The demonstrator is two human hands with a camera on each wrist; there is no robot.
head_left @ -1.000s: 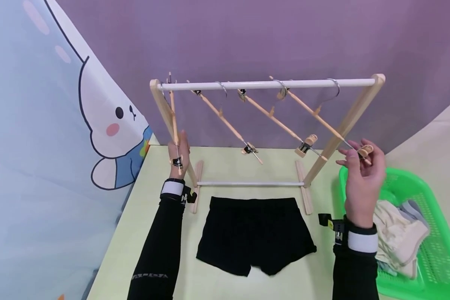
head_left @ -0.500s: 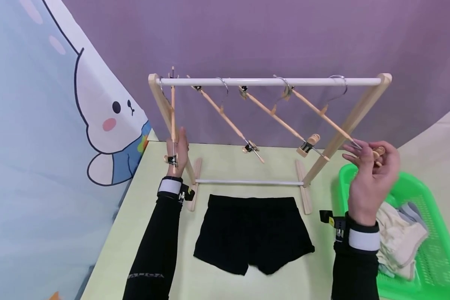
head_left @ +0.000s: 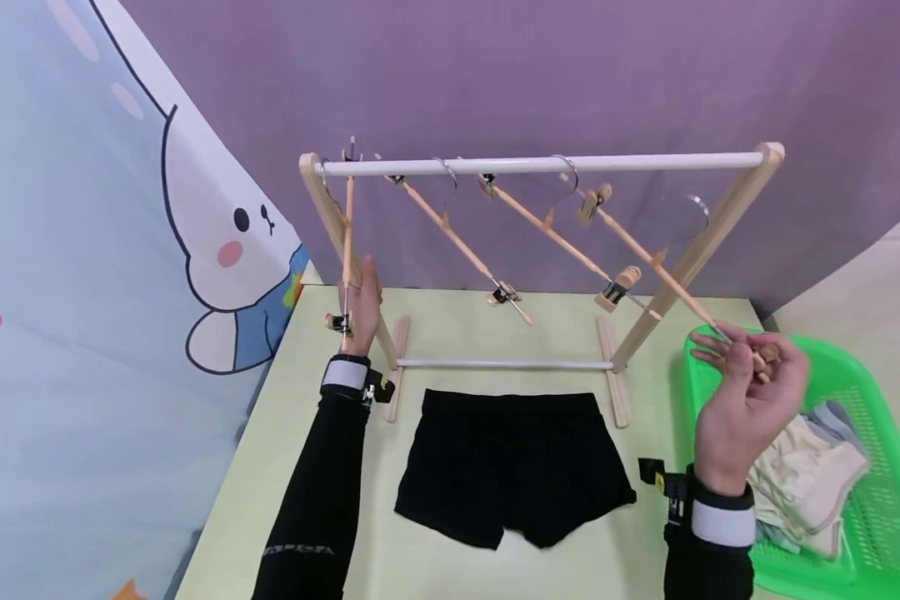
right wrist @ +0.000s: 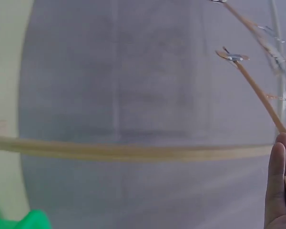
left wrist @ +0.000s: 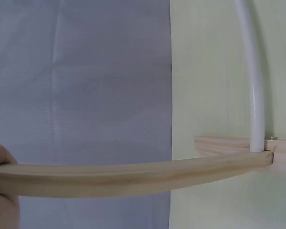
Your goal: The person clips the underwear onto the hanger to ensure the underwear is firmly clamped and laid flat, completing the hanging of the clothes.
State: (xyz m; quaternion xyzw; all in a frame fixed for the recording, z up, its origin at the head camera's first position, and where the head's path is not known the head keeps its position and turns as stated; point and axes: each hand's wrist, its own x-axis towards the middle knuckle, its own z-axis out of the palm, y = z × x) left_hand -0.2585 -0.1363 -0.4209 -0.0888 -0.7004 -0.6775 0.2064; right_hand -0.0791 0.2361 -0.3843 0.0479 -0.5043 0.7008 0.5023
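In the head view, my right hand (head_left: pixel 746 408) pinches the near end of a wooden clip hanger (head_left: pixel 652 258), by its clip. The hanger's metal hook (head_left: pixel 699 212) is off the white top rail (head_left: pixel 480 167) and sits just below it. My left hand (head_left: pixel 362 308) grips the left post of the wooden drying rack; the left wrist view shows fingers wrapped round that post (left wrist: pixel 109 181). Black shorts (head_left: pixel 517 467) lie flat on the table before the rack. In the right wrist view, the fingers (right wrist: pixel 276 171) lie along the hanger's end.
Three more clip hangers, one of them a middle hanger (head_left: pixel 555 237), hang from the rail. A green basket (head_left: pixel 858 367) holding folded clothes (head_left: pixel 802 475) stands at the right, beyond the rack's right post (head_left: pixel 690 267). A purple backdrop (head_left: pixel 495 75) rises behind.
The rightmost hanger's hook has come off the rail. My right hand has moved to the right and toward me with the hanger. My left hand has stayed on the post.
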